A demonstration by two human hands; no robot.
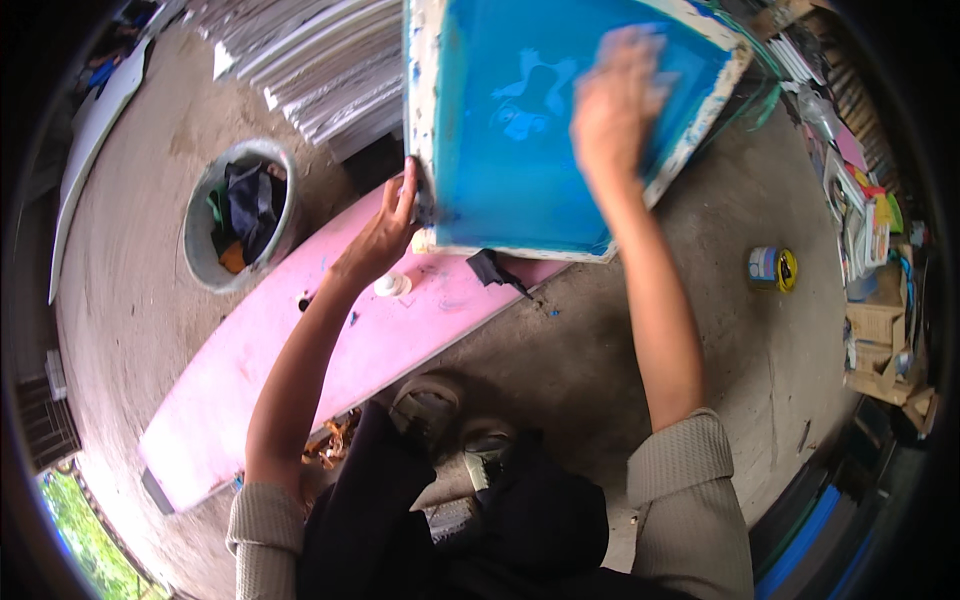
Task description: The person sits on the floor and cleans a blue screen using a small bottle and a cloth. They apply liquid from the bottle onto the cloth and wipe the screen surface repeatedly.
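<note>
A screen printing frame (490, 170) with blue mesh and paint-stained pale edges stands tilted in front of me, above a long pink board. A paler, figure-like design shows in the mesh. My left hand (385, 225) grips the frame's lower left edge, its fingers along the side. Over the right part of the mesh is my right hand (622, 110), smeared by motion. Whether it holds anything is unclear; a faint pale patch blurs beside its fingers. Just under the frame's lower edge, a black cloth scrap (495, 270) and a small white bottle (392, 285) rest on the pink board (300, 350).
On the floor to the left stands a grey bucket (200, 235) with dark and orange cloths inside. Stacked pale sheets (310, 70) lie behind it. A yellow-rimmed can (772, 270) is on the floor at right, near cardboard boxes (880, 340) and clutter along the edge.
</note>
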